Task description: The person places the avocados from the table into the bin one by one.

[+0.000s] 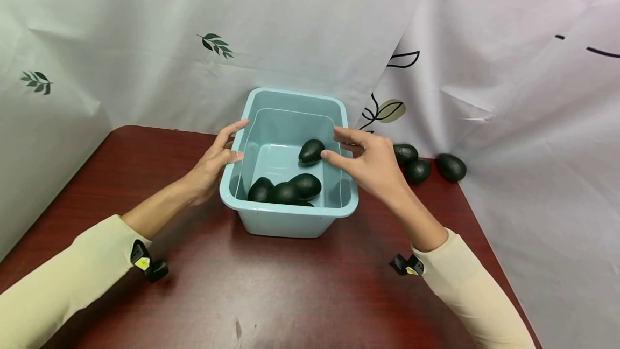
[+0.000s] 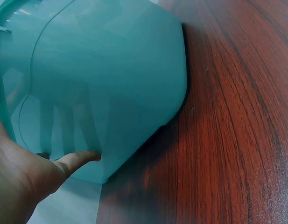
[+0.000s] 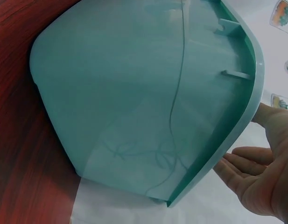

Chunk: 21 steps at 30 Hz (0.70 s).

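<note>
Your blue tub (image 1: 286, 223) stood upright at the desk's (image 1: 271, 295) far edge. Your left hand (image 1: 209, 170) was at the tub's left side, its fingers mostly straight and its thumb apart; in the head view the index finger and thumb tips lay at the left rim, without curling round it. Your right hand (image 1: 375, 165) was at the right rim, thumb and fingers well parted, with nothing gripped. Its thumb tip overlapped one avocado (image 1: 310, 151) in the head view; contact could not be determined. That avocado was inside the tub, near its right wall. A cluster of avocados (image 1: 284, 194) lay at the tub's near wall: three plainly seen, and a further dark piece mostly hidden by the rim. Towards the desk's far right corner you had a close pair of avocados (image 1: 417, 172) and, just beside them, a single avocado (image 1: 451, 167). Pale cloth (image 1: 310, 20) with leaf prints hung behind the far edge.
</note>
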Motion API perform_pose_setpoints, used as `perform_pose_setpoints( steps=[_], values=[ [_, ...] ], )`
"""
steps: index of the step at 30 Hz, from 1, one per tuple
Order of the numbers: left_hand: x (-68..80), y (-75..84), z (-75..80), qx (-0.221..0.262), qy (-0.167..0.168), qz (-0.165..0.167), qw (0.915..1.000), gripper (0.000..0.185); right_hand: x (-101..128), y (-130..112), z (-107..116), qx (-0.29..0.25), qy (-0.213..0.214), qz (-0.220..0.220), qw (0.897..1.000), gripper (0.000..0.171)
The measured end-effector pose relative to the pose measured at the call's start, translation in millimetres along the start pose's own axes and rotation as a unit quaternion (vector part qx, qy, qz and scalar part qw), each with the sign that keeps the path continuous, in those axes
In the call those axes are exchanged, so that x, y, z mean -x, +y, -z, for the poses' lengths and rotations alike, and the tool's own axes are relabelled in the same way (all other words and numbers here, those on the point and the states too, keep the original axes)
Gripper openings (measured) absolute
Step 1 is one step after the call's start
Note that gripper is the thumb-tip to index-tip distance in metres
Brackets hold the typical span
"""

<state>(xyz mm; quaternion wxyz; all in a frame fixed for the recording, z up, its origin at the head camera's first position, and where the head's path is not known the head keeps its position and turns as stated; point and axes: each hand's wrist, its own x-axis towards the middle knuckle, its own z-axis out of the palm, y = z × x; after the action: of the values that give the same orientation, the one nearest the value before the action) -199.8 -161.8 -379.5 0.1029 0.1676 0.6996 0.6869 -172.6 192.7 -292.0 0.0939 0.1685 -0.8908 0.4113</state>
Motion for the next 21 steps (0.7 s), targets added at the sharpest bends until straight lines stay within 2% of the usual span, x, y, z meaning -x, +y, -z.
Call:
perform_pose_setpoints(
  steps=[15, 21],
  values=[
    [1.6, -0.4, 0.5, 0.006, 0.005, 0.008, 0.9999, 0.078, 1.6, 14.7, 5.6, -0.029, 0.015, -0.036, 0.999, 0.057],
    [1.8, -1.2, 1.4, 0.001, 0.004, 0.009, 0.9999, 0.078, 3.4, 22.0, 8.7, -0.036, 0.035, -0.032, 0.998, 0.057]
  ],
)
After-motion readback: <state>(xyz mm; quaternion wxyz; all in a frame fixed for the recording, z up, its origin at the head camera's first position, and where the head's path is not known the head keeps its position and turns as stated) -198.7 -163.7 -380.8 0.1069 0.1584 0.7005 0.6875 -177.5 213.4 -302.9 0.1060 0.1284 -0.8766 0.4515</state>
